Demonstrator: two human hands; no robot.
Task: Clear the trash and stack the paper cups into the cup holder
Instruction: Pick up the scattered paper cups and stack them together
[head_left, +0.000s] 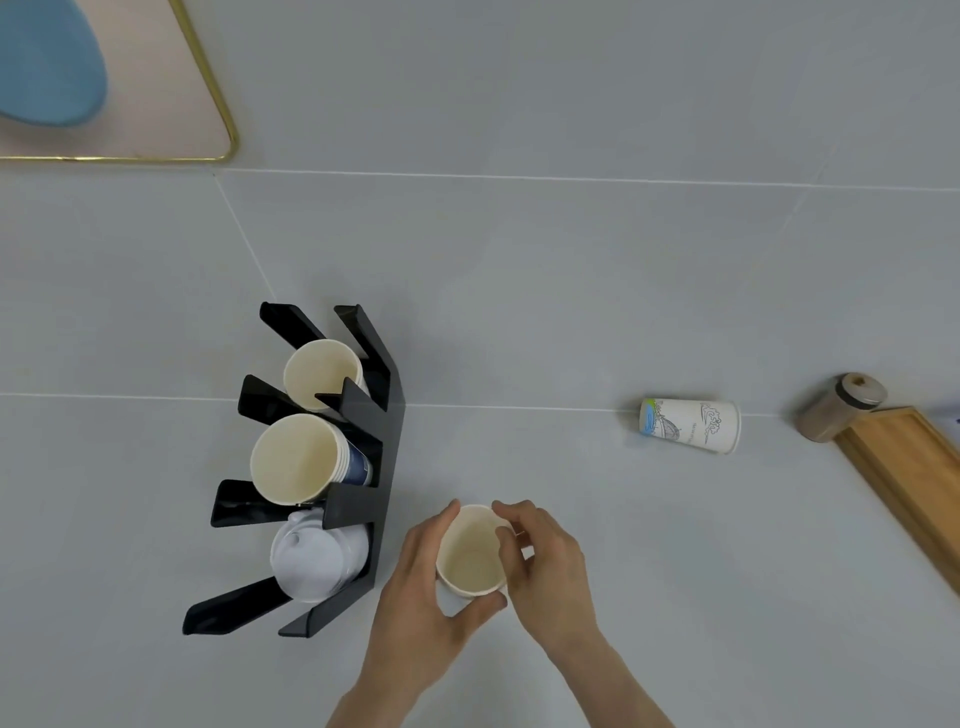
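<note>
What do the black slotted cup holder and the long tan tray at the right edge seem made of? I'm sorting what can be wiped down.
The black slotted cup holder looks like glossy acrylic or similar hard plastic: thin flat panels with sharp edges and soft reflections. The long tan tray looks like matte wood, possibly bamboo, with fine lengthwise grain and a raised rim.

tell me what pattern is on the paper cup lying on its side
White paper cup with grey line drawings and a blue-green patch near its base; head view.

The person's left hand (423, 587) and right hand (545, 566) are bare, as are both forearms: no sleeves, gloves, rings or watch show.
</note>
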